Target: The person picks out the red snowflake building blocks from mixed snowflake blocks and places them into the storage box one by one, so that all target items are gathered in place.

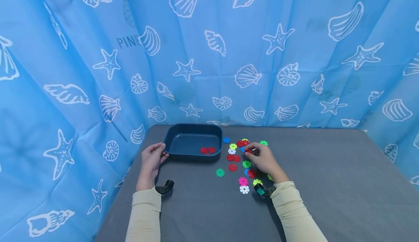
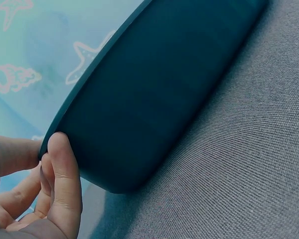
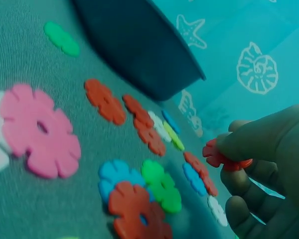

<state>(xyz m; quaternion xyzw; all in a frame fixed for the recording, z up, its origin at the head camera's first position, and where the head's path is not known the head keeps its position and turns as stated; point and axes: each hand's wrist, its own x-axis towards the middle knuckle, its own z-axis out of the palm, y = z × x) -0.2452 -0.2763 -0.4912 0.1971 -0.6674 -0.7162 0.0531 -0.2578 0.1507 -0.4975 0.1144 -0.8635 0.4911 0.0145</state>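
My left hand (image 1: pixel 151 163) pinches the rim of a dark blue plastic tub (image 1: pixel 191 157) at its near left corner, thumb on one side and fingers on the other. Inside the tub lie a few red flower-shaped discs (image 1: pixel 204 150), close to its right end. Right of the tub, my right hand (image 1: pixel 264 160) is over the scattered discs. Between its thumb and fingers it holds a red notched disc (image 3: pixel 217 155), raised off the cloth in the right wrist view. Below it lie a green disc (image 3: pixel 162 186) and a red disc (image 3: pixel 134 211) overlapping a blue one (image 3: pixel 114 177).
Several more notched discs spread over the grey cloth (image 1: pixel 327 184), among them a pink one (image 1: pixel 243 181), a white one (image 1: pixel 244 189) and a lone green one (image 1: pixel 220 172). A blue shell-print curtain (image 1: pixel 209 71) hangs behind and left of the table.
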